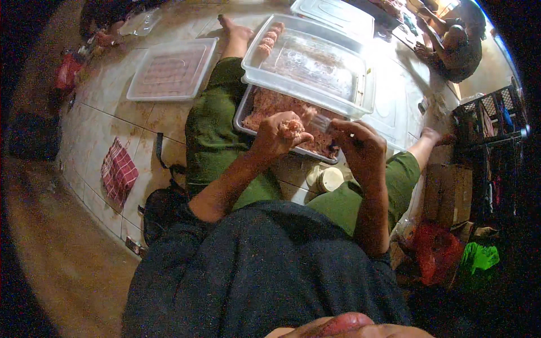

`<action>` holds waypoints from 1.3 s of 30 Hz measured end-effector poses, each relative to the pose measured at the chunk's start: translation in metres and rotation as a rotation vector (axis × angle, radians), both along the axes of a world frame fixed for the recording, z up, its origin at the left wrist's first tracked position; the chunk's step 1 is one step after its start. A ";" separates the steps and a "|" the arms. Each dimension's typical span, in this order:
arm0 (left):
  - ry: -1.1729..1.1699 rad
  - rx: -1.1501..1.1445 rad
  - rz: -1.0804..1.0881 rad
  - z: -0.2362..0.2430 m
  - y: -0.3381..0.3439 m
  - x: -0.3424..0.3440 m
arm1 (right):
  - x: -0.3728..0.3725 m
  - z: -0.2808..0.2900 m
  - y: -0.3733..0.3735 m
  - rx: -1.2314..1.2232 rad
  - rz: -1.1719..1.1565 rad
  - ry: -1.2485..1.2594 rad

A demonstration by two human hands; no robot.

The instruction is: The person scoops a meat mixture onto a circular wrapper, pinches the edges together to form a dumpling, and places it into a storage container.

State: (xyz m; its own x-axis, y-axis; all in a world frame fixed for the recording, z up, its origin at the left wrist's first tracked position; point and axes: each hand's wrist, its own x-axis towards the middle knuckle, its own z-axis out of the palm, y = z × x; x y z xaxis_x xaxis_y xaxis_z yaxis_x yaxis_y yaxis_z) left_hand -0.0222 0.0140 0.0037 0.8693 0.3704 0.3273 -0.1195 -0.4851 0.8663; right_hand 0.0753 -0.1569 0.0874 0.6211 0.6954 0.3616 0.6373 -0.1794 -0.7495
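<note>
My left hand (277,135) is closed around a lump of pinkish minced meat (291,129), which bulges out near the thumb. In my right hand (360,141) is a small translucent plastic utensil (321,120), pinched between the fingers and pointing left; its exact kind is blurred. Both hands are over the near side of a shallow tub (239,119) spread with minced meat (267,103). Resting across the tub's far part is a clear plastic container (304,88). Several round portions of meat (271,38) stand in a row along its left side.
A lidded container (172,70) lies left on the tiles, near a red checked cloth (119,172). A cream-coloured jar (328,178) stands between my legs. Right are a cardboard box (449,194), red bag (433,253) and black crate rack (489,121). Another person (459,45) sits far right.
</note>
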 end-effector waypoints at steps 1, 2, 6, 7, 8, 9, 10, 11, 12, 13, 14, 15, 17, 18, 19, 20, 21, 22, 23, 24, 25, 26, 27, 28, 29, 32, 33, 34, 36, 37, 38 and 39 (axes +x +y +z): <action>-0.033 0.061 0.026 -0.002 0.000 0.000 | -0.001 0.001 0.000 -0.102 0.007 -0.065; -0.066 0.121 0.052 -0.005 0.001 0.001 | -0.003 0.002 0.000 -0.203 0.014 -0.130; -0.166 0.029 0.008 0.001 0.000 -0.004 | -0.018 -0.004 0.009 -0.312 -0.041 -0.216; -0.137 0.057 0.007 0.001 0.001 -0.004 | -0.020 -0.006 0.011 -0.310 -0.055 -0.178; -0.109 0.085 0.007 0.000 0.003 -0.003 | -0.018 -0.012 0.012 -0.246 -0.026 -0.118; -0.080 0.114 0.006 -0.001 0.004 -0.002 | -0.014 -0.020 0.013 -0.182 0.002 -0.059; -0.058 0.046 -0.008 0.000 0.003 -0.002 | -0.009 -0.025 0.013 -0.116 0.025 -0.005; -0.037 -0.021 -0.022 0.000 0.001 -0.002 | -0.006 -0.028 0.012 -0.034 0.011 0.139; -0.015 -0.089 -0.037 -0.001 0.001 -0.001 | -0.003 -0.029 0.010 0.050 -0.004 0.282; -0.012 -0.071 -0.069 -0.023 0.005 0.000 | 0.001 -0.028 0.010 0.136 -0.008 0.423; -0.046 -0.128 -0.093 -0.026 0.007 0.001 | 0.005 -0.027 0.007 0.142 -0.006 0.362; -0.079 -0.186 -0.116 -0.028 0.008 0.002 | 0.011 -0.027 0.004 0.148 -0.005 0.301; -0.064 -0.207 -0.180 -0.032 0.011 0.000 | 0.027 -0.043 -0.005 0.074 -0.005 0.157; -0.059 -0.211 -0.163 -0.032 0.013 0.001 | 0.031 -0.054 -0.016 -0.054 -0.038 0.108; -0.049 -0.217 -0.135 -0.026 0.014 -0.002 | 0.031 -0.063 -0.022 -0.185 -0.058 0.065; -0.045 -0.225 -0.109 -0.022 0.014 -0.002 | 0.032 -0.070 -0.029 -0.318 -0.081 0.013; -0.149 -0.210 -0.147 -0.027 0.015 0.000 | 0.031 -0.086 -0.039 -0.536 -0.139 -0.102; -0.074 -0.232 -0.133 -0.019 0.010 -0.002 | 0.038 -0.112 -0.059 -0.647 -0.121 -0.331; 0.004 -0.246 -0.110 -0.005 0.007 -0.008 | 0.031 -0.118 -0.068 -0.679 -0.135 -0.322; 0.082 -0.259 -0.088 0.001 0.006 -0.011 | 0.025 -0.122 -0.076 -0.712 -0.152 -0.313; -0.061 -0.372 -0.066 -0.016 0.008 -0.015 | 0.023 -0.116 -0.077 -0.742 -0.115 -0.327; -0.109 -0.311 -0.101 -0.016 0.008 -0.013 | 0.020 -0.106 -0.080 -0.776 -0.094 -0.332; -0.158 -0.250 -0.138 -0.015 0.007 -0.012 | 0.019 -0.097 -0.083 -0.810 -0.072 -0.338; -0.157 -0.326 -0.178 -0.014 0.008 -0.008 | 0.021 -0.086 -0.085 -0.822 -0.055 -0.352; -0.151 -0.405 -0.217 -0.015 0.008 -0.005 | 0.023 -0.076 -0.088 -0.833 -0.036 -0.367; -0.025 -0.834 -0.265 -0.026 0.003 -0.003 | 0.026 -0.050 -0.088 -0.801 -0.083 -0.411; -0.039 -0.819 -0.232 -0.024 -0.001 -0.005 | 0.020 -0.039 -0.081 -0.745 -0.140 -0.394; -0.104 -0.573 -0.190 -0.013 -0.009 -0.004 | 0.016 -0.030 -0.077 -0.696 -0.210 -0.374; -0.143 -0.352 -0.115 -0.001 -0.017 -0.008 | 0.012 -0.024 -0.068 -0.419 -0.183 -0.303; -0.123 -0.368 -0.130 -0.004 -0.017 -0.006 | 0.011 -0.024 -0.062 -0.263 -0.131 -0.282; -0.101 -0.384 -0.144 -0.006 -0.016 -0.006 | 0.008 -0.023 -0.055 -0.108 -0.079 -0.260; 0.034 -0.481 -0.178 -0.006 -0.014 -0.009 | -0.001 -0.024 -0.051 -0.102 -0.081 -0.252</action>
